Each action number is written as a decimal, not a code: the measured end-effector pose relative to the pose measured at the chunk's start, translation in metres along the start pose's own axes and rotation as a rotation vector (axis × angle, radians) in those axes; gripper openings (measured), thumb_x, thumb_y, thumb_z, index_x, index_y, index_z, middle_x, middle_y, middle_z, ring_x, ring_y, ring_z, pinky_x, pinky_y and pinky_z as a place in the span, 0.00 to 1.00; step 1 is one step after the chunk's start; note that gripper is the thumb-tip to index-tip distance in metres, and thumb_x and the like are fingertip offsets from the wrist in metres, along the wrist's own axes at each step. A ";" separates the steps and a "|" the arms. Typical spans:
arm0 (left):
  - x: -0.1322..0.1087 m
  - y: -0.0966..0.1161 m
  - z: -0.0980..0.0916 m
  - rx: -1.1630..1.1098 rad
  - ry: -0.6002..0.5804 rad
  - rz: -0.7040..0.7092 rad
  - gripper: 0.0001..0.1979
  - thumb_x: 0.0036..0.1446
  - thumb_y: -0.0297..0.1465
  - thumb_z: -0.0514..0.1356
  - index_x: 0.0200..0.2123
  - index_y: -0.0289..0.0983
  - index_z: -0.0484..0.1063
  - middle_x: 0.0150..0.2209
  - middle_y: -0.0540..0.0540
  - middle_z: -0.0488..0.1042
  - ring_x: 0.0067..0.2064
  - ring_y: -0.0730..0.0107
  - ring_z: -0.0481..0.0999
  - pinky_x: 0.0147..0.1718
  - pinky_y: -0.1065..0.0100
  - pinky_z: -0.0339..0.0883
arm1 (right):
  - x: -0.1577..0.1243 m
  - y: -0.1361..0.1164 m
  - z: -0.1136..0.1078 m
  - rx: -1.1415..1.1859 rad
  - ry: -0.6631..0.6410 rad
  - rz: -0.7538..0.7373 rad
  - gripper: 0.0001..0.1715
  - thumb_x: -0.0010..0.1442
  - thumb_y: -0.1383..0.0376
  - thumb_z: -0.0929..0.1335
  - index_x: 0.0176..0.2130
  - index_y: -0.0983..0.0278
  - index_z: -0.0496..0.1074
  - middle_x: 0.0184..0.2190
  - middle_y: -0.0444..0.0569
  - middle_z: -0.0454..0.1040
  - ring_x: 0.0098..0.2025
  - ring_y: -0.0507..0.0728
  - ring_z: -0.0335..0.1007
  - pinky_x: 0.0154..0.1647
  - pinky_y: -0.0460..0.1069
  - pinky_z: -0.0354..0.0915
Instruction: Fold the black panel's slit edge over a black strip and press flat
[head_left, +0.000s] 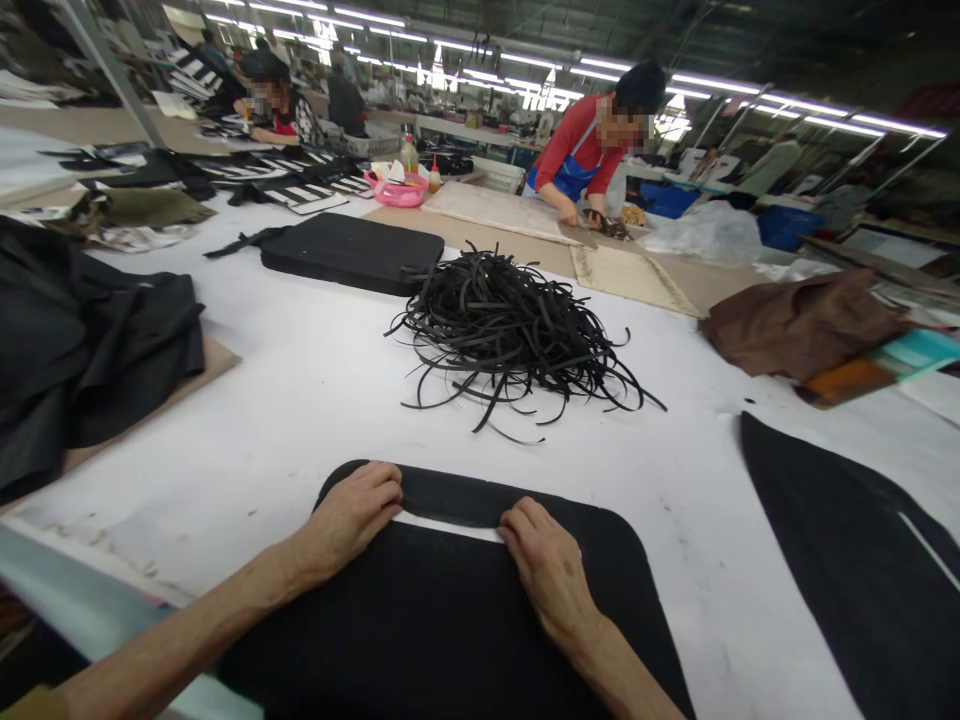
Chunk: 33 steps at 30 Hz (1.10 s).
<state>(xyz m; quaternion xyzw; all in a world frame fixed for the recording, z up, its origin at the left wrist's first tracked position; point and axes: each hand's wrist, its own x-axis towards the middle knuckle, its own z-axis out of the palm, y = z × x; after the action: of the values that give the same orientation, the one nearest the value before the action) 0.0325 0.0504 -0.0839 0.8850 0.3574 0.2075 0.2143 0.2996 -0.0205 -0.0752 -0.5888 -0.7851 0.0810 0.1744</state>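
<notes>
A large black panel [450, 610] with rounded corners lies at the near edge of the white table, reaching out of view at the bottom. Along its far side runs a black strip [450, 495], with a thin white band [450, 525] below it. Whether that band is a gap or a white material I cannot tell. My left hand [364, 505] has its fingers curled and pressed onto the strip's left end. At the right end, my right hand [544, 555] pinches the strip with bent fingers. Both fingertips are partly hidden under the hands.
A heap of thin black strips [517, 325] sits beyond the panel, beside a stack of black panels [349, 250]. Dark cloth [82, 340] lies left; another black piece [847, 560] and brown cloth [802, 320] lie right. A co-worker in red [577, 140] works across the table.
</notes>
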 end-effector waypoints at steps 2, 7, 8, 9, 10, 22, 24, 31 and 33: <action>0.000 0.000 0.001 -0.006 0.002 -0.002 0.09 0.61 0.27 0.47 0.32 0.37 0.65 0.38 0.45 0.66 0.40 0.67 0.65 0.40 0.66 0.63 | 0.000 0.000 0.001 -0.007 0.014 0.000 0.14 0.65 0.69 0.57 0.31 0.62 0.66 0.29 0.46 0.64 0.32 0.54 0.63 0.33 0.47 0.61; 0.001 0.005 0.001 0.030 -0.033 -0.056 0.09 0.61 0.25 0.46 0.31 0.37 0.64 0.38 0.46 0.65 0.40 0.66 0.64 0.41 0.64 0.62 | 0.001 0.000 0.002 -0.023 0.008 0.039 0.13 0.63 0.70 0.57 0.29 0.62 0.64 0.27 0.45 0.64 0.31 0.54 0.63 0.33 0.48 0.59; 0.002 0.008 0.001 0.054 -0.042 -0.084 0.09 0.60 0.25 0.46 0.31 0.37 0.64 0.38 0.46 0.65 0.39 0.66 0.64 0.41 0.63 0.61 | 0.002 -0.001 0.002 -0.030 -0.008 0.061 0.12 0.63 0.70 0.58 0.28 0.62 0.63 0.27 0.45 0.64 0.31 0.55 0.63 0.33 0.48 0.59; 0.003 0.010 0.001 0.078 -0.048 -0.115 0.09 0.60 0.24 0.46 0.31 0.36 0.64 0.37 0.45 0.65 0.39 0.65 0.64 0.41 0.62 0.61 | 0.003 -0.002 0.001 -0.039 -0.026 0.083 0.12 0.62 0.71 0.59 0.28 0.62 0.63 0.27 0.45 0.64 0.31 0.55 0.63 0.33 0.49 0.59; 0.004 0.013 0.001 0.099 -0.052 -0.144 0.09 0.59 0.24 0.47 0.30 0.36 0.64 0.37 0.45 0.65 0.38 0.65 0.64 0.41 0.61 0.61 | 0.005 -0.002 0.000 -0.049 -0.046 0.105 0.11 0.62 0.71 0.59 0.28 0.62 0.63 0.27 0.45 0.64 0.31 0.55 0.63 0.33 0.49 0.59; 0.025 0.022 -0.001 0.240 -0.135 -0.397 0.08 0.51 0.20 0.51 0.24 0.36 0.63 0.32 0.45 0.65 0.35 0.64 0.65 0.34 0.65 0.61 | 0.033 -0.013 -0.019 -0.116 -0.366 0.373 0.09 0.61 0.70 0.61 0.29 0.62 0.66 0.30 0.46 0.70 0.34 0.55 0.67 0.31 0.47 0.55; 0.024 0.023 -0.001 0.275 -0.123 -0.430 0.05 0.50 0.20 0.52 0.27 0.35 0.63 0.33 0.45 0.65 0.36 0.64 0.65 0.35 0.64 0.61 | 0.038 -0.013 -0.021 -0.114 -0.391 0.407 0.09 0.59 0.70 0.62 0.28 0.62 0.67 0.29 0.47 0.72 0.34 0.56 0.68 0.29 0.47 0.53; 0.024 0.044 0.004 0.429 -0.281 -0.014 0.23 0.50 0.18 0.50 0.50 0.37 0.61 0.40 0.45 0.66 0.41 0.61 0.64 0.42 0.60 0.59 | 0.049 -0.010 -0.026 -0.088 -0.488 0.475 0.09 0.53 0.71 0.63 0.27 0.63 0.72 0.28 0.49 0.74 0.34 0.58 0.70 0.29 0.48 0.52; 0.023 0.048 0.007 0.568 -0.346 0.170 0.31 0.50 0.19 0.51 0.58 0.43 0.53 0.39 0.45 0.65 0.40 0.61 0.66 0.41 0.59 0.60 | 0.050 -0.008 -0.026 -0.082 -0.500 0.485 0.09 0.52 0.70 0.63 0.28 0.62 0.73 0.29 0.49 0.75 0.35 0.59 0.70 0.30 0.48 0.53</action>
<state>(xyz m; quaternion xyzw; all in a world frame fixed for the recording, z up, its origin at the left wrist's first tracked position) 0.0774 0.0338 -0.0593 0.9580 0.2844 -0.0362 -0.0014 0.2893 0.0228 -0.0396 -0.7266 -0.6435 0.2301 -0.0711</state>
